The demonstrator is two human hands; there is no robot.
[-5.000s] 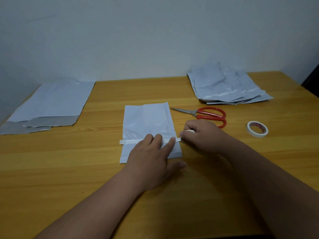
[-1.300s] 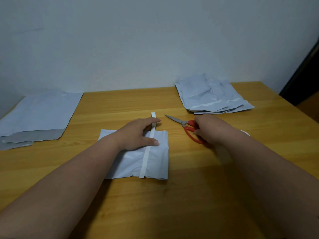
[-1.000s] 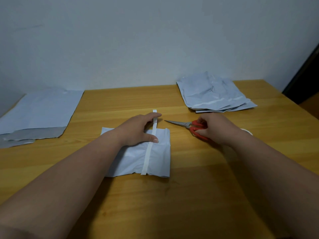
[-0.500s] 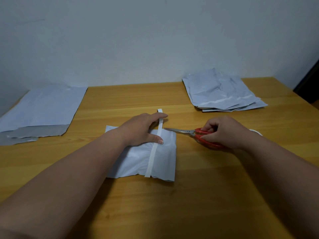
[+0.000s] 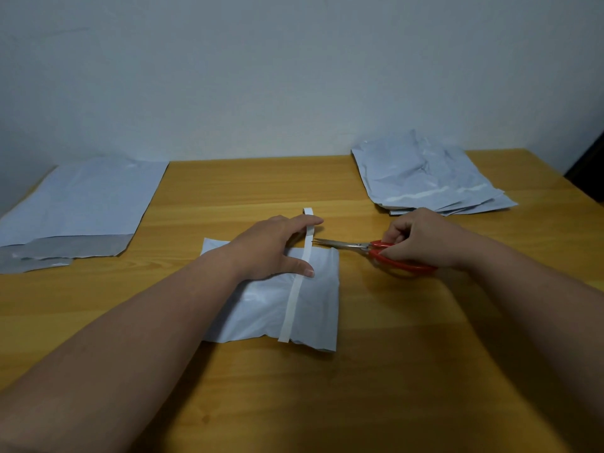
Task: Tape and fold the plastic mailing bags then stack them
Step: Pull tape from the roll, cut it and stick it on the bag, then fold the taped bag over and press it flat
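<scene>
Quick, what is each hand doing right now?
Left hand: open, pressing the folded bag, forefinger against the tape strip.
Right hand: gripping the red scissors.

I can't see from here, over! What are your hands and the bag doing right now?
Left hand flat on folded bag, lifting tape strip. Right hand grips red scissors, blades at the tape. Nothing in the way.
</scene>
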